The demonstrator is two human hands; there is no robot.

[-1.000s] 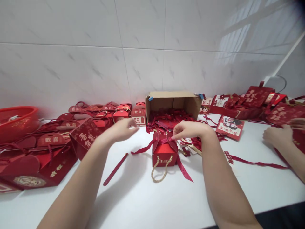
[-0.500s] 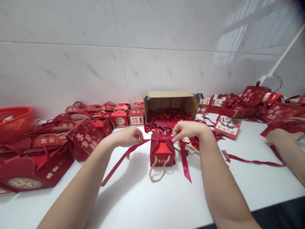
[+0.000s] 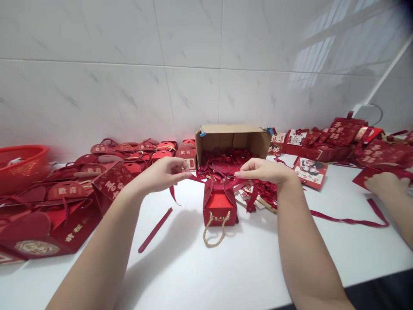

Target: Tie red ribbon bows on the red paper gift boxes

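A small red gift box (image 3: 220, 203) stands upright in front of me, with a gold rope handle (image 3: 213, 246) hanging down its front. A dark red ribbon (image 3: 196, 178) runs across the top of the box. At the left, my left hand (image 3: 167, 173) pinches one side of this ribbon, and a loose tail dangles below the fingers. My right hand (image 3: 263, 169) is closed in a pinch on the other side, to the right of the box top. Both hands are raised a little above the box.
Behind the box lies a cardboard carton (image 3: 234, 129) spilling red ribbons. Many finished red boxes (image 3: 74, 219) crowd the left, near a red plastic basket (image 3: 24, 168). A dark red strip (image 3: 155, 230) lies on the white table (image 3: 193, 275). Another person's hand (image 3: 387, 185) works at the far right.
Both hands have risen and drawn slightly apart, pulling the ribbon ends upward and outward. The right tail no longer hangs over the table front. The red strip stays put.
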